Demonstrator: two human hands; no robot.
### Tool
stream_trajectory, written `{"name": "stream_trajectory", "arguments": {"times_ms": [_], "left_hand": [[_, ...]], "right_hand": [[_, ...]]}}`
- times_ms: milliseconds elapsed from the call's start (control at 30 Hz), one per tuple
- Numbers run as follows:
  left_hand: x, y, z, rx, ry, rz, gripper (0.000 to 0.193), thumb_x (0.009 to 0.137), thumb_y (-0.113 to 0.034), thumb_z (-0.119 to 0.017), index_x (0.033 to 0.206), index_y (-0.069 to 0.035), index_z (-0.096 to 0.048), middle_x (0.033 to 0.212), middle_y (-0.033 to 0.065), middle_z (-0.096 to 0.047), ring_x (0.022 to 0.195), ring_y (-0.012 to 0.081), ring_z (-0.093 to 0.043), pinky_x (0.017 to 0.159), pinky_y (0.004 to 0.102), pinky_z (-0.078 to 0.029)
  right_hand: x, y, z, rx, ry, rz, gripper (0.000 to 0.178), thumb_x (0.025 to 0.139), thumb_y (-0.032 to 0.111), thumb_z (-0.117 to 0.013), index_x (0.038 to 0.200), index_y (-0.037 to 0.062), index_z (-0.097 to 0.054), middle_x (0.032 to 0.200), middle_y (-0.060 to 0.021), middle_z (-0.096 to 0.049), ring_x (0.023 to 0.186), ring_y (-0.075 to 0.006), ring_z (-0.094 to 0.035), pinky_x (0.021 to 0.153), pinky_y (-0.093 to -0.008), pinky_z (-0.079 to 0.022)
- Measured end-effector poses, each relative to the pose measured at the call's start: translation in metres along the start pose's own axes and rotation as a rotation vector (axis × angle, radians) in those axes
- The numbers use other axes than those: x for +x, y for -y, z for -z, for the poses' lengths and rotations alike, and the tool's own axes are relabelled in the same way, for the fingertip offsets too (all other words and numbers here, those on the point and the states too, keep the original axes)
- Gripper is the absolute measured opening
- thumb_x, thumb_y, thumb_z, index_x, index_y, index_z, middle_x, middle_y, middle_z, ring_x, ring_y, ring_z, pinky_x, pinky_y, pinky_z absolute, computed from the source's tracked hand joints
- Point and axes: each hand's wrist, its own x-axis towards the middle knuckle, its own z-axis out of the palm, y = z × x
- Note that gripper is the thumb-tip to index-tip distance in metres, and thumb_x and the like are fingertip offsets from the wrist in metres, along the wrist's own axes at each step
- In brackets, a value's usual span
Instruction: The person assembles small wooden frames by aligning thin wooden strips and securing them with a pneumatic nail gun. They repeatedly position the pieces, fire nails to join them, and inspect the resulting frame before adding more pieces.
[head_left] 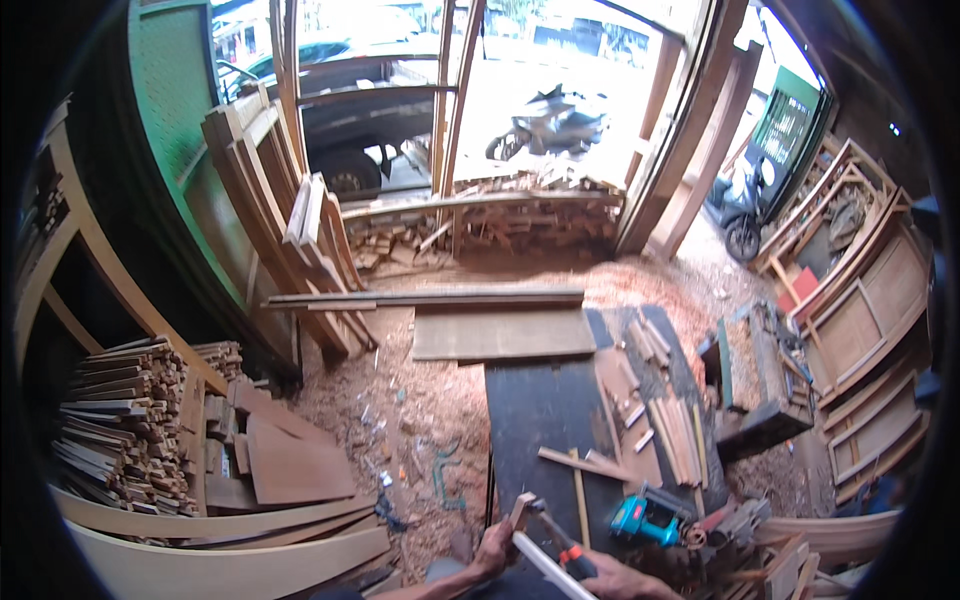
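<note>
At the lower edge, my left hand [493, 550] is closed around a small piece of wood [521, 508]. My right hand [618, 578] grips a hand tool [572, 555] with an orange and black handle; its dark shaft reaches up to that wood, and its exact kind is unclear. Between my hands a pale wooden strip [550, 570] slants down to the bottom edge. Right of my right hand, a teal power tool [645, 518] lies on the dark worktable [545, 410]. Loose sticks [580, 463] rest on the tabletop ahead of my hands.
Wooden strips [675, 440] and a plywood panel [505, 335] lie on the table. A heavy bench [765, 430] stands right of it. Stacked sticks [125, 430] and curved boards [230, 555] fill the left. Wood shavings [400, 420] cover the floor; frames [870, 300] lean at right.
</note>
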Motion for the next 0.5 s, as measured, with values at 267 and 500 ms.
{"name": "stream_trajectory", "arguments": {"times_ms": [267,500], "left_hand": [[-0.008,-0.029,-0.021,-0.227,0.076,-0.242,0.057,0.096,-0.064,-0.047,0.109,-0.009,-0.058,0.080,0.0025,-0.056,0.066,0.0148,-0.055,0.058,0.0303,-0.044],[-0.015,-0.035,-0.037,-0.469,0.139,-0.393,0.056,0.102,-0.056,-0.045,0.113,-0.003,-0.058,0.085,0.0035,-0.061,0.071,0.0123,-0.057,0.063,0.0286,-0.047]], "right_hand": [[0.019,0.054,-0.028,-0.348,-0.086,0.276,0.089,0.083,0.003,-0.066,0.157,0.0041,-0.016,0.104,-0.0055,-0.049,0.090,-0.0148,-0.052,0.085,-0.0291,-0.046],[0.012,0.024,-0.055,-0.413,-0.199,0.354,0.101,0.079,-0.002,-0.064,0.160,0.0065,-0.004,0.103,-0.0081,-0.046,0.087,-0.0169,-0.051,0.080,-0.0305,-0.048]]}}
